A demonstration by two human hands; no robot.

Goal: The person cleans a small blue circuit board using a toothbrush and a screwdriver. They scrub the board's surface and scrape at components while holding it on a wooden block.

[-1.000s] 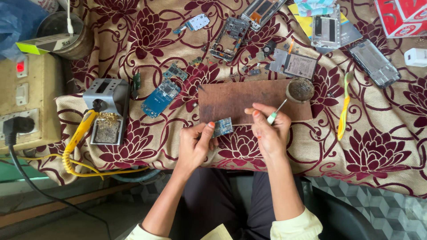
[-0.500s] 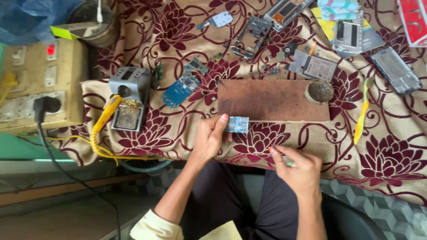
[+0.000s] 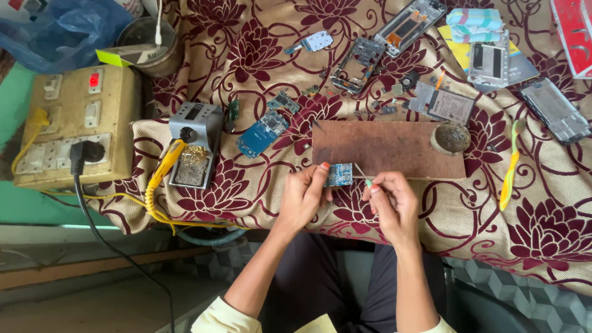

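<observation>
Head view looks straight down on a small blue circuit board (image 3: 338, 174), pinched at its left edge between the thumb and fingers of the left hand (image 3: 302, 198), right at the near edge of a brown wooden board (image 3: 382, 147). Just right of it, the right hand (image 3: 393, 203) has its fingers closed around a thin green-tipped tool (image 3: 363, 176), whose point angles up and left to the circuit board's right edge; whether it touches cannot be told. At the far right end of the wooden board, beyond the right hand, sits a small round tin (image 3: 451, 136). Beyond and left of the left hand lies a larger blue circuit board (image 3: 263, 133), and further left a grey soldering station (image 3: 192, 143) with a yellow-handled iron (image 3: 163, 169) resting in it. Well to the left of that stands a beige switch-and-socket box (image 3: 74, 126) with a black plug in it. Far beyond both hands, stripped phone frames (image 3: 359, 61) lie on the worktop's maroon flowered cloth (image 3: 542, 209). To the right of the right hand lies a yellow-green toothbrush (image 3: 510, 166).
</observation>
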